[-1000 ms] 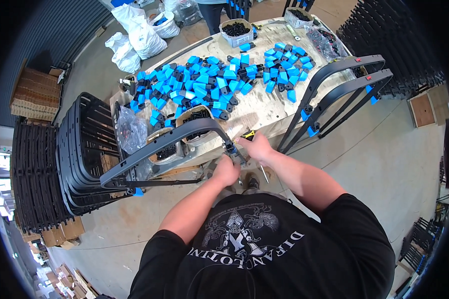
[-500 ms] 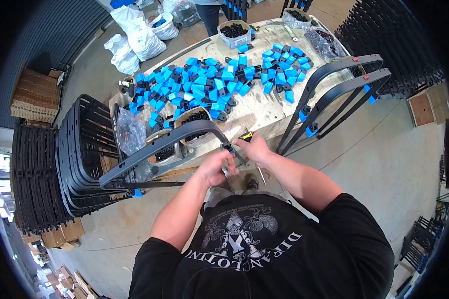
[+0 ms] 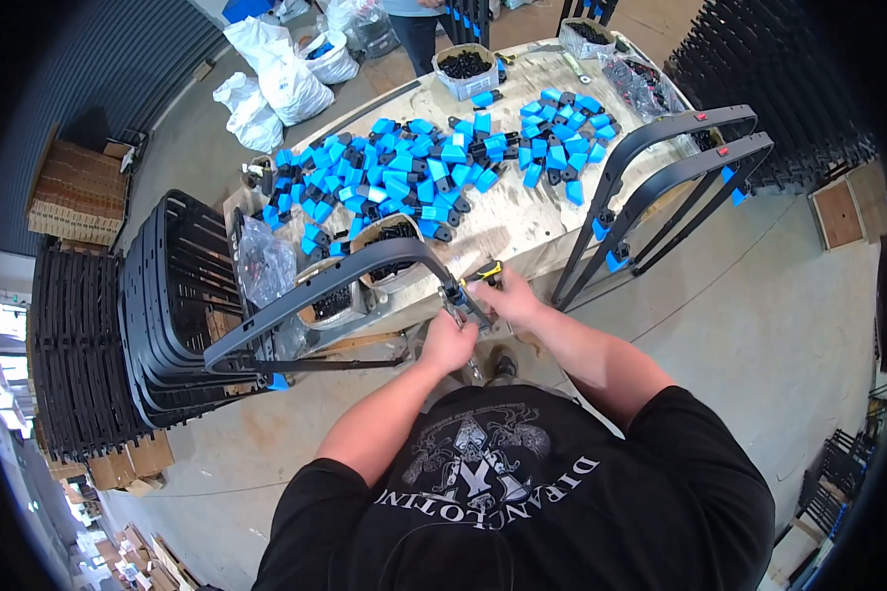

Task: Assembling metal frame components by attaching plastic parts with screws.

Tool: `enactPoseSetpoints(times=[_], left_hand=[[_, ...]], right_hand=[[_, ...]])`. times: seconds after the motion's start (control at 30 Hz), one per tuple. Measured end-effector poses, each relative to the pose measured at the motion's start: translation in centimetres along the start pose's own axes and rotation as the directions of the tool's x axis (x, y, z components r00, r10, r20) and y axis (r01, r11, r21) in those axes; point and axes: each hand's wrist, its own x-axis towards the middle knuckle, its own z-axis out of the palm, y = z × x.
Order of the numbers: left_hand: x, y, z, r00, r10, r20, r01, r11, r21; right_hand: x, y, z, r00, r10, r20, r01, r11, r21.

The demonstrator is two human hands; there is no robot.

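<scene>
A black curved tubular frame (image 3: 315,286) leans against the near left edge of the table, its end close to both my hands. My left hand (image 3: 448,342) is closed around a silver metal tool (image 3: 475,372) just below that end; its exact kind is mostly hidden. In my right hand (image 3: 511,299) is a screwdriver with a yellow and black handle (image 3: 490,272), held at the table edge beside the frame's end. Whether its tip touches the frame cannot be seen. Small black parts fill a box (image 3: 389,246) behind the frame.
Many blue and black plastic pieces (image 3: 394,172) cover the table (image 3: 503,231). Two more frames (image 3: 650,187) lean at the right edge. Stacked black frames (image 3: 158,305) stand at left. White sacks (image 3: 291,89) and another person (image 3: 414,30) are beyond the table.
My left hand has moved right and up to the frame's end, close to my right hand. The screwdriver's shaft, pointing down before, is no longer visible below my right hand.
</scene>
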Motion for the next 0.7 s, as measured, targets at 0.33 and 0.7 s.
enactPoseSetpoints(times=[0.33, 0.7], left_hand=[[-0.4, -0.7, 1.2, 0.976, 0.054, -0.210, 0.006, 0.962, 0.273], [-4.3, -4.1, -6.1, 0.969, -0.183, -0.166, 0.072, 0.852, -0.518]], right_hand=[[-8.9, -4.0, 0.2, 0.955, 0.289, 0.066, -0.273, 0.944, -0.187], [-3.6, -3.8, 1.6, 0.945, -0.216, -0.244, 0.150, 0.953, -0.262]])
